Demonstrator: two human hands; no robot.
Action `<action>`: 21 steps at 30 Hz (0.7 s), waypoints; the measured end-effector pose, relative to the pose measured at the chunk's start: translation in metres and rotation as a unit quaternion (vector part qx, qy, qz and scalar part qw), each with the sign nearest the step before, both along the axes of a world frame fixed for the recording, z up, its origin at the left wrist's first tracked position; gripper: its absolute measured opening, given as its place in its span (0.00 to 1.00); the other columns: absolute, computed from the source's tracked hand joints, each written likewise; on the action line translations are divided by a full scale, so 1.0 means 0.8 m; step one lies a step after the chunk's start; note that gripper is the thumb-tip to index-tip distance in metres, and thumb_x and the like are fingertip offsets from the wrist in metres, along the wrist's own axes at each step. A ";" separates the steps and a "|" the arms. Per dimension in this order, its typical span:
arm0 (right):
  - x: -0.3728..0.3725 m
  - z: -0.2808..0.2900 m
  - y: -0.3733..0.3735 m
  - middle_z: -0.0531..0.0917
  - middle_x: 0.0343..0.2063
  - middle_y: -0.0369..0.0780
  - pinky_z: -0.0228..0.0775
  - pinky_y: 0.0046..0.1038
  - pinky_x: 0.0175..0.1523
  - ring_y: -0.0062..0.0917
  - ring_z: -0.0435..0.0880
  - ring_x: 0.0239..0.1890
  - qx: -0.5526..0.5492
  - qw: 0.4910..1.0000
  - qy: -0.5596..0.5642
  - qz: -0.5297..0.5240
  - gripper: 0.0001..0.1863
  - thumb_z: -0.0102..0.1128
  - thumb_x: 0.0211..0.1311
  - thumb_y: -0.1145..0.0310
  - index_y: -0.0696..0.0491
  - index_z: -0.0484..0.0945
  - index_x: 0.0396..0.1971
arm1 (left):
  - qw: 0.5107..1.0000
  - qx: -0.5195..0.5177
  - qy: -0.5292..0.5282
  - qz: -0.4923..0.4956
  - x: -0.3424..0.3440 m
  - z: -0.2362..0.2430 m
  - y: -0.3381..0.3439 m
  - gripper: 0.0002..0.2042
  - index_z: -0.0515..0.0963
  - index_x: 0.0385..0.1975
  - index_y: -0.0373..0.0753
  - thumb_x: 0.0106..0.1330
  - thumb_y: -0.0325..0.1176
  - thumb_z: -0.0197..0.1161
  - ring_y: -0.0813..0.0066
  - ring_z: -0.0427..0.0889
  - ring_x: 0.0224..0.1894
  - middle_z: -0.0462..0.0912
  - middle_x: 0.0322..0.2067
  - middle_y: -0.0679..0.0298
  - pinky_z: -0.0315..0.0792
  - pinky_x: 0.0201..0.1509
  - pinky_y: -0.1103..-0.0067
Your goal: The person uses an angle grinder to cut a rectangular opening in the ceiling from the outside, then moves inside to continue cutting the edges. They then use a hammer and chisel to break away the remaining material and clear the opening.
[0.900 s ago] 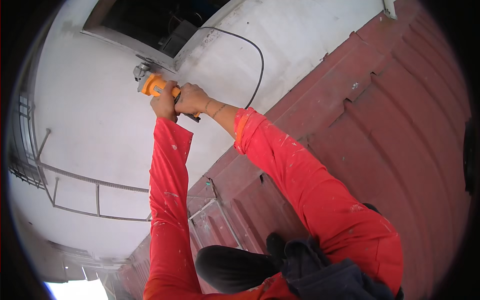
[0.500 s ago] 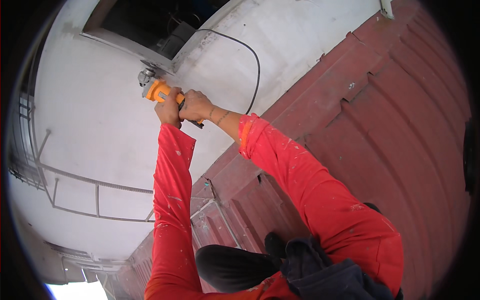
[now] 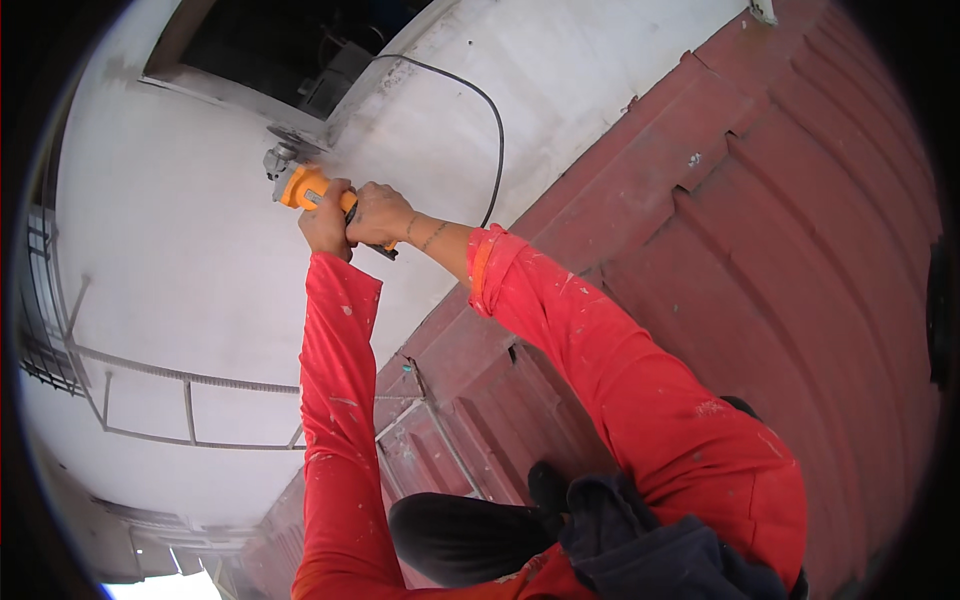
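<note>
A yellow angle grinder [image 3: 303,187] with a grey metal head is held out in front of me against the white wall [image 3: 190,240]. My left hand [image 3: 326,222] wraps round its body just behind the head. Behind it, my right hand [image 3: 380,213] grips the rear of the handle. The grinder's disc [image 3: 292,137] is at the lower frame of the window opening [image 3: 235,95], and a faint dust haze hangs beside it. Whether the disc bites into the frame I cannot tell.
A black cable [image 3: 497,120] loops from the dark opening down along the wall. Red corrugated metal roofing [image 3: 760,330] lies below and right, with raised ribs. A metal bar ladder [image 3: 190,410] runs along the wall at left. My dark-trousered knee [image 3: 460,540] is bent on the roofing.
The view has shifted slightly, so the wall, window and grinder sit a little further left and up. Both hands keep their hold, and dust now shows near the disc.
</note>
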State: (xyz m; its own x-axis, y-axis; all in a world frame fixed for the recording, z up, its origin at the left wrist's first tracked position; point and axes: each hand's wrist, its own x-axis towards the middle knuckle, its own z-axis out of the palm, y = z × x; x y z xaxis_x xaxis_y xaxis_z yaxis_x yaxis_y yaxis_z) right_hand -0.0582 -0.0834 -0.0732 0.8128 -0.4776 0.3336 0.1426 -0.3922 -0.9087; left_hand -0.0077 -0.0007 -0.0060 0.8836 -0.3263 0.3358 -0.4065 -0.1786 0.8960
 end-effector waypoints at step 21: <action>-0.006 0.000 -0.001 0.91 0.48 0.53 0.85 0.38 0.58 0.45 0.92 0.53 0.006 1.000 0.009 0.024 0.35 0.80 0.42 0.56 0.64 0.85 0.49 | 1.000 0.008 -0.011 -0.001 0.001 -0.003 0.001 0.16 0.86 0.33 0.33 0.59 0.42 0.76 0.70 0.77 0.18 0.82 0.25 0.61 0.66 0.19 0.71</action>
State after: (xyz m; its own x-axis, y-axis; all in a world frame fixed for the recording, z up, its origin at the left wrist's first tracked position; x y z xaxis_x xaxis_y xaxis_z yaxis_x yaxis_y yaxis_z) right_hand -0.0631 -0.0841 -0.0730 0.8412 -0.4414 0.3123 0.1438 -0.3741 -0.9162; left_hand -0.0067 0.0004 -0.0087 0.8754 -0.3342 0.3493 -0.4261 -0.1923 0.8840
